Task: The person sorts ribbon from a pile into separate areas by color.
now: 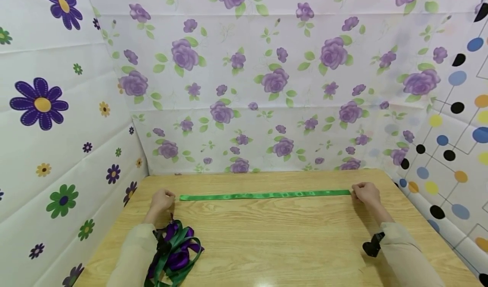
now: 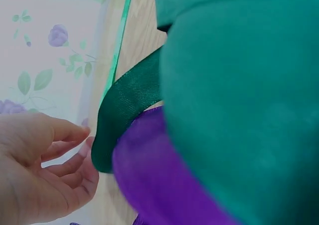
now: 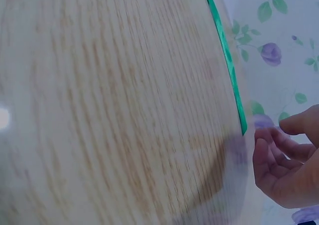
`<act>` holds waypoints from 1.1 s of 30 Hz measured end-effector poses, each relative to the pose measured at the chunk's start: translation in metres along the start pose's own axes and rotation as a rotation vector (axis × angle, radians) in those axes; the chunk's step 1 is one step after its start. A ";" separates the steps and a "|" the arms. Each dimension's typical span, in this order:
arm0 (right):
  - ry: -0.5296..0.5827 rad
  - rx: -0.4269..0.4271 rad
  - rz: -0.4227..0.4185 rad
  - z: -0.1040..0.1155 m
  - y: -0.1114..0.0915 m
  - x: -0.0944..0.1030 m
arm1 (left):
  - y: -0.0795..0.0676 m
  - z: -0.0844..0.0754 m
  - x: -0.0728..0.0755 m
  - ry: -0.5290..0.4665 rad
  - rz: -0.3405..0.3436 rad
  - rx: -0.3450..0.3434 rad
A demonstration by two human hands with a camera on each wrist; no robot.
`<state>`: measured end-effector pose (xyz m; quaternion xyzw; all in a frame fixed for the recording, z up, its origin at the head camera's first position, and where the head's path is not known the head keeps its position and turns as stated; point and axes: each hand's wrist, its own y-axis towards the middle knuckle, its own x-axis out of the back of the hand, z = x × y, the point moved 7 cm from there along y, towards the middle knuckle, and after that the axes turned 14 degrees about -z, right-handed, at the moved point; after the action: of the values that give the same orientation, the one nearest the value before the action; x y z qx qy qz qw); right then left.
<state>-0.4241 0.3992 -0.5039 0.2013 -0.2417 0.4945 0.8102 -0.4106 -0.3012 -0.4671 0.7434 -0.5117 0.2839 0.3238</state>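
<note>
A bright green ribbon (image 1: pixel 263 195) lies stretched flat across the far part of the table. Just beyond its left end is my left hand (image 1: pixel 162 200), fingers loosely bent and thumb apart from them, holding nothing in the left wrist view. At the other end, my right hand (image 1: pixel 367 193) has its fingertips close beside the ribbon's tip. The right wrist view shows a small gap between that ribbon end (image 3: pixel 243 127) and the loosely bent fingers (image 3: pixel 266 157). Under my left forearm sits a heap of dark green and purple ribbons (image 1: pixel 179 253), which fills much of the left wrist view.
The wooden table (image 1: pixel 274 236) reaches back to a wall cloth (image 1: pixel 244 130) with purple roses. Flowered cloth (image 1: pixel 87 185) hangs along the left side and dotted cloth (image 1: pixel 450 185) along the right. A black wrist camera (image 1: pixel 373 244) is strapped to my right forearm.
</note>
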 end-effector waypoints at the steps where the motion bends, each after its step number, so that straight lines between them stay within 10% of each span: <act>1: 0.021 -0.001 0.013 0.001 0.000 0.000 | 0.000 -0.001 0.001 0.003 0.005 -0.011; 33: 0.007 0.315 0.353 0.080 -0.063 -0.051 | -0.042 -0.041 0.002 -0.117 0.161 -0.169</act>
<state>-0.4033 0.2911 -0.4756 0.2780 -0.1904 0.6609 0.6706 -0.3736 -0.2597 -0.4476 0.6854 -0.6099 0.2208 0.3310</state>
